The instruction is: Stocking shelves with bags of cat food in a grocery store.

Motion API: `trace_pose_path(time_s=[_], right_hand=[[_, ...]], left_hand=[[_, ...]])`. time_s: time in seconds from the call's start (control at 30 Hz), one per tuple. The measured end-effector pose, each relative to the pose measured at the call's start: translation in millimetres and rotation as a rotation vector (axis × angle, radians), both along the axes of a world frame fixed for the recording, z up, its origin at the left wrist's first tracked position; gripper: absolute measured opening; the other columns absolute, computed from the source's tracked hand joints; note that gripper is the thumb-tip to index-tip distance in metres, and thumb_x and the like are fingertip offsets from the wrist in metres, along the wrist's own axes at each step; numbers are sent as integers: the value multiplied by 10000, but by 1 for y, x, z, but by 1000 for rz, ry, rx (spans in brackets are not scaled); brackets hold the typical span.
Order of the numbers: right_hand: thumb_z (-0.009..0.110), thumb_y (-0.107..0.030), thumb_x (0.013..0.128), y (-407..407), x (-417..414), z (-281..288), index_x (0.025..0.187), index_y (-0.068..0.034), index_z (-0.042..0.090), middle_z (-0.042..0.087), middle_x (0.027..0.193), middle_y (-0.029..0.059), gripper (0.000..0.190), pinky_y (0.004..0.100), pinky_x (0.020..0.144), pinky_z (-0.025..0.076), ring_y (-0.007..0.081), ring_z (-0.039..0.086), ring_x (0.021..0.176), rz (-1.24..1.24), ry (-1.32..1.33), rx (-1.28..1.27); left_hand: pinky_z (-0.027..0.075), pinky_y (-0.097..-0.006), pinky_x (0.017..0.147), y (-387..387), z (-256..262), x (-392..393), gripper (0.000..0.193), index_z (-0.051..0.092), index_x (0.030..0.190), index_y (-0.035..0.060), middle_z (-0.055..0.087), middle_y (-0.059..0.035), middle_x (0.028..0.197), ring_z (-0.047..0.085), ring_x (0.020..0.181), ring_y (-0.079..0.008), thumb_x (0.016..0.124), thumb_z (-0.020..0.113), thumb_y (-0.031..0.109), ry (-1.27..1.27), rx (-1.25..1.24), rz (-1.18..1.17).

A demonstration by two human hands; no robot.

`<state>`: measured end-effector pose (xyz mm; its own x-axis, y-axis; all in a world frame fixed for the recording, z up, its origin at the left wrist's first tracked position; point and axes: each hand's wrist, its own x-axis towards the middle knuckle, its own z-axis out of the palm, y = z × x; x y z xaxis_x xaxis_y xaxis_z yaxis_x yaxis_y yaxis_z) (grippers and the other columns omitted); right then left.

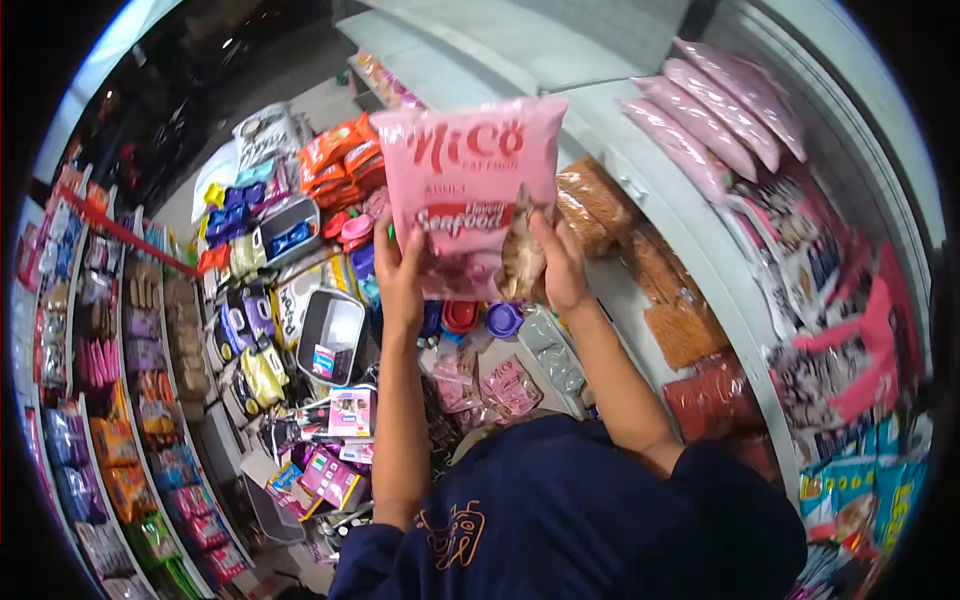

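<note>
A pink plastic bag of Nico cat food (465,180), with a cat pictured on its lower right, is held up in front of me, printed face towards me. My left hand (399,274) grips its lower left side, thumb on the front. On the opposite side my right hand (562,262) clasps the edge beside the cat picture, also with its thumb in front. The fingers behind the bag are mostly hidden. Below the bag, a few smaller pink packs (511,384) and a purple pet bowl (504,320) lie on the floor.
Shelves of small packets (142,322) line the left side. Grey bins (330,337), wipe packs and orange bags (341,161) crowd the floor. Similar pink bags (720,112) are stacked at upper right, above large cat-food sacks (832,375). Clear bags of brown pellets (592,202) sit along the right-hand shelf.
</note>
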<state>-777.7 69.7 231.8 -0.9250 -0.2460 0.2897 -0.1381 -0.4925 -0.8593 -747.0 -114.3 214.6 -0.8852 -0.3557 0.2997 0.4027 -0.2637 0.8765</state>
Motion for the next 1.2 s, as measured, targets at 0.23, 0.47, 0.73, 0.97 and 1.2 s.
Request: trace_pose_path(time_s=[0.23, 0.47, 0.73, 0.97, 1.2], right_hand=[[523, -168, 905, 39, -20, 106, 1186, -9, 472, 532, 1138, 16, 327, 247, 917, 348, 93, 469, 1033, -329, 386, -107], [547, -179, 892, 76, -33, 143, 1096, -34, 518, 552, 995, -11, 251, 237, 816, 381, 69, 475, 885, -502, 461, -61], [568, -218, 873, 113, -42, 152, 1074, -4, 506, 577, 1002, 97, 299, 292, 836, 397, 142, 513, 913, -884, 565, 95], [528, -140, 898, 133, -47, 133, 1137, -23, 460, 534, 1110, 52, 274, 273, 909, 348, 112, 474, 1017, -1016, 510, 114], [534, -160, 893, 139, -57, 126, 1217, 12, 385, 507, 1181, 113, 396, 297, 947, 332, 176, 468, 1087, -1131, 501, 248]], left_hand=[[354, -284, 948, 53, 106, -57, 456, 335, 1307, 0, 469, -111, 1231, 472, 1096, -154, 907, 505, 138, 330, -59, -163], [383, -278, 896, 93, 156, -91, 425, 362, 1290, 24, 528, -89, 1138, 503, 1007, -133, 912, 502, 159, 450, -63, -300], [396, -256, 823, 150, 168, -161, 378, 398, 1251, 62, 543, -23, 1002, 497, 887, -94, 904, 517, 151, 463, 50, -684], [441, -234, 734, 188, 153, -183, 390, 383, 1299, 60, 572, -40, 1009, 537, 824, -90, 918, 467, 76, 326, -103, -754], [432, -236, 784, 190, 151, -181, 399, 378, 1304, 0, 574, -104, 1074, 539, 906, -112, 921, 459, 75, 397, -192, -670]])
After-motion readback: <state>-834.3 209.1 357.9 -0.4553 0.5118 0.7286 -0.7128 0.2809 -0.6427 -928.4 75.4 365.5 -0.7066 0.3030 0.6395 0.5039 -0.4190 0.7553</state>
